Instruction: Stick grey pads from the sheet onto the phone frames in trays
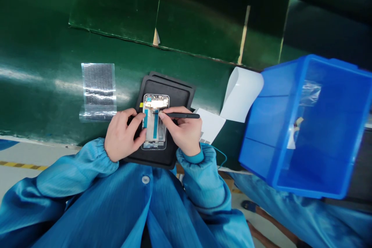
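Note:
An opened phone body (151, 124) with a board at its top and blue strips lies on a black tray (180, 97). My left hand (123, 133) rests at its left edge, fingers apart and fingertips touching the frame. In my right hand (184, 130) is a pair of black tweezers (186, 115), pinched between thumb and fingers, its tip over the middle of the phone body near a blue strip. Whether the tip grips anything is too small to tell. A small yellow tab (141, 105) shows at the phone's upper left.
A sheet of clear-backed film strips (99, 85) lies at the left on the green table (52, 54). White paper sheets (240, 93) are at the right, beside a tilted blue bin (264, 124) holding clear plastic. A person's legs (273, 228) show at the lower right.

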`<state>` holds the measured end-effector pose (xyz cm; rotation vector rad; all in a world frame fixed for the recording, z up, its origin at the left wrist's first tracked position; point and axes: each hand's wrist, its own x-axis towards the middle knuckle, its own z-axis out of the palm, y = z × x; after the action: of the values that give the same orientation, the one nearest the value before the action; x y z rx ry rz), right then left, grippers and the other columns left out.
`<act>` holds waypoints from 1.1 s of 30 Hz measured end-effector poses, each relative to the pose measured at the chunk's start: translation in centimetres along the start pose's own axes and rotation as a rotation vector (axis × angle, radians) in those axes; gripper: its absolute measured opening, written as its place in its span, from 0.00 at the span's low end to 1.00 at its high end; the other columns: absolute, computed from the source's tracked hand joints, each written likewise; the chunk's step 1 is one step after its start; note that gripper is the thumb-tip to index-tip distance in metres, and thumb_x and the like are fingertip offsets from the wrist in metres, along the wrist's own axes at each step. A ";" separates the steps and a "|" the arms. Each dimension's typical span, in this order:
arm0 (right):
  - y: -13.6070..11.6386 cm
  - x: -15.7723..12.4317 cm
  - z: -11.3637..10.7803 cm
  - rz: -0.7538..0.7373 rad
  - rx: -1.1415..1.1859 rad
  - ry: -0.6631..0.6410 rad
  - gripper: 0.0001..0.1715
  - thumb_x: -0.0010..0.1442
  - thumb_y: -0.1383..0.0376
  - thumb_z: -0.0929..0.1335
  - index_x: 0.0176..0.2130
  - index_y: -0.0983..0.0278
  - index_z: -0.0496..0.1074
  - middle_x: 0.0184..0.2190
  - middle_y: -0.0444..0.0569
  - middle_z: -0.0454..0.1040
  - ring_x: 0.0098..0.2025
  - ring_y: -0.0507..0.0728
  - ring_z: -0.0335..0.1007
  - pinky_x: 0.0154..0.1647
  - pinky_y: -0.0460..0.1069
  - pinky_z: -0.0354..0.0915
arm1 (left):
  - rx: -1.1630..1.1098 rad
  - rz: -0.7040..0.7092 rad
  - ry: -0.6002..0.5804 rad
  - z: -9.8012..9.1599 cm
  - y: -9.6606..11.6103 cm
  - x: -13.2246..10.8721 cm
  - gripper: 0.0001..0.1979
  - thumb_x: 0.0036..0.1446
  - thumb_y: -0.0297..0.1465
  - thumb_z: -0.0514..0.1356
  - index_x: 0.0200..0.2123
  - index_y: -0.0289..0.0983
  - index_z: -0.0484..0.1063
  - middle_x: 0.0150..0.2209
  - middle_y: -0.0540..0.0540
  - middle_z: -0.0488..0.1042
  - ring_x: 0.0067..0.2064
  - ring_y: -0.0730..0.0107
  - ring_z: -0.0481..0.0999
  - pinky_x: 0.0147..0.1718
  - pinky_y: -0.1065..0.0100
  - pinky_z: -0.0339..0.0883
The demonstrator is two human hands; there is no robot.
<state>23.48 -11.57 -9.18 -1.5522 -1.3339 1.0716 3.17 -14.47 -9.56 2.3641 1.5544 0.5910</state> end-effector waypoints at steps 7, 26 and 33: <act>0.1 0.0 0.0 0.002 -0.013 -0.007 0.06 0.58 0.61 0.76 0.37 0.59 0.80 0.34 0.46 0.82 0.33 0.55 0.80 0.34 0.50 0.77 | 0.010 0.014 0.001 -0.1 0.1 0.1 0.20 0.61 0.33 0.61 0.55 0.33 0.71 0.48 0.35 0.70 0.46 0.54 0.71 0.45 0.56 0.69; -0.5 -0.6 0.0 0.012 0.008 0.012 0.06 0.58 0.62 0.76 0.38 0.59 0.79 0.36 0.46 0.83 0.35 0.55 0.80 0.36 0.50 0.77 | 0.250 0.091 -0.167 -1.5 1.2 1.2 0.25 0.66 0.37 0.56 0.64 0.40 0.68 0.58 0.37 0.72 0.58 0.44 0.68 0.50 0.50 0.62; -0.4 -1.2 -0.6 0.058 0.043 0.084 0.07 0.58 0.62 0.76 0.38 0.60 0.78 0.34 0.45 0.81 0.35 0.55 0.79 0.37 0.50 0.77 | 0.195 0.111 -0.202 -1.5 1.2 1.7 0.24 0.66 0.36 0.55 0.64 0.38 0.68 0.61 0.36 0.71 0.62 0.42 0.67 0.55 0.46 0.61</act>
<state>23.85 -12.79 -8.52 -1.5955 -1.2082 1.0520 4.02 -13.39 -7.36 2.5736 1.4582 0.2208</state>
